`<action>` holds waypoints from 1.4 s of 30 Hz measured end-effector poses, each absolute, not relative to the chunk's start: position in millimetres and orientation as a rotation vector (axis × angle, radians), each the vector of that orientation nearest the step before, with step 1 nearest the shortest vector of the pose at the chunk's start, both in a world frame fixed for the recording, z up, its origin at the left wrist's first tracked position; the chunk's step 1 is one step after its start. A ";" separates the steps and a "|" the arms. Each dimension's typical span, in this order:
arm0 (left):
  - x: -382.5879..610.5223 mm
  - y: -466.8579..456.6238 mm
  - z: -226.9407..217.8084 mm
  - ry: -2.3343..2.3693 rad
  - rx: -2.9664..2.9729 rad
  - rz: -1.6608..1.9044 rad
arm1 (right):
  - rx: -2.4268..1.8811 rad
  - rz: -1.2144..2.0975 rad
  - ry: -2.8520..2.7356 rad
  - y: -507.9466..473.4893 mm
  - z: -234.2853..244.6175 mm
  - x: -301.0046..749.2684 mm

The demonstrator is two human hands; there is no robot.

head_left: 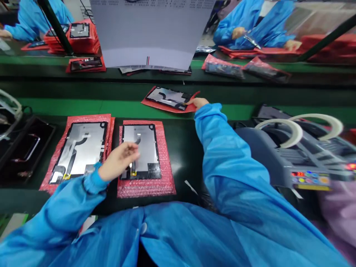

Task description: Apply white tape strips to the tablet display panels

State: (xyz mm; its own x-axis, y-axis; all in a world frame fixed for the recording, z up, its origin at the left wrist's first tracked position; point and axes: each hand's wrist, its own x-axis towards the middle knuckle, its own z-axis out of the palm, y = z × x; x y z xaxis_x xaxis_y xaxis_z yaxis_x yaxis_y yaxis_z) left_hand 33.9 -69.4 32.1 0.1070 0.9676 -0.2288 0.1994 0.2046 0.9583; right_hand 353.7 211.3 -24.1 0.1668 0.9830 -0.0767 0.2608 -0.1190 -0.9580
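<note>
My right hand [198, 103] reaches to the green strip at the back, its fingers closed on the right edge of a tablet screen [169, 97] that lies on a red bubble-wrap sheet [167, 108]. My left hand [119, 161] hovers at the left side of another tablet screen [146, 148], fingers loosely curled and apart, with nothing in them. That screen lies back side up on red bubble wrap [144, 191], showing a dark flex cable. Left of it, a third tablet screen [86, 142] rests on its own red bubble wrap [109, 122], partly behind my left sleeve.
Grey machines with white curved handles [286, 129] and a lit display stand at right. A dark device [25, 152] sits at left. A large white panel [152, 33] hangs ahead. Wrapped screens [224, 68] line the shelf. People in blue work across the bench.
</note>
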 end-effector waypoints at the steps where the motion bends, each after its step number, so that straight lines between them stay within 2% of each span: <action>1: 43.4 -63.1 27.3 1.321 1.098 0.902 | -1.575 1.079 -1.138 199.1 -20.4 337.3; 7: 80.4 -17.3 6.3 1.236 0.549 1.070 | -1.298 1.462 -0.596 90.0 0.3 254.2; 11: 69.4 -0.2 -18.6 1.309 0.712 1.268 | -1.177 1.545 -0.458 -17.3 -2.1 223.1; 14: 49.0 -5.0 -35.2 1.531 0.996 1.302 | -1.097 1.601 -0.387 -86.0 -8.8 207.5; 20: 24.4 -30.0 -37.2 1.938 1.674 0.893 | -1.109 1.859 -0.488 -150.8 -21.5 201.3; 24: 31.4 -46.5 -22.7 2.071 1.893 0.584 | -1.110 2.040 -0.603 -176.9 -26.3 239.9; 26: 38.5 -60.1 -6.9 2.100 1.961 0.353 | -1.179 1.870 -0.606 -186.4 -30.0 275.4; 30: 45.4 -90.2 42.7 2.050 2.312 -0.134 | -1.359 0.988 -0.346 -191.4 -34.8 358.2; 32: 42.3 -93.5 66.2 1.881 2.579 -0.297 | -1.416 0.678 -0.170 -187.9 -34.4 394.8; 36: 34.3 -64.0 82.5 1.422 3.020 -0.393 | -1.463 0.590 -0.064 -171.1 -30.3 440.3; 39: 27.8 -27.5 69.0 1.062 3.148 -0.327 | -1.487 0.540 -0.111 -155.7 -23.2 451.5; 42: 19.2 -1.5 50.3 0.918 3.152 -0.246 | -1.659 0.450 -0.148 -149.2 -13.6 449.1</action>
State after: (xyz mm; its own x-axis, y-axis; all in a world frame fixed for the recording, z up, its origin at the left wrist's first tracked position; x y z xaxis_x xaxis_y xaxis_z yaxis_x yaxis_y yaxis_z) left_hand 19.2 -1.5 50.3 0.8342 0.5422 -0.1005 0.5198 -0.8340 -0.1849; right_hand 449.1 -149.2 -13.6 0.9131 0.3530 -0.2042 -0.1620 -0.1454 -0.9760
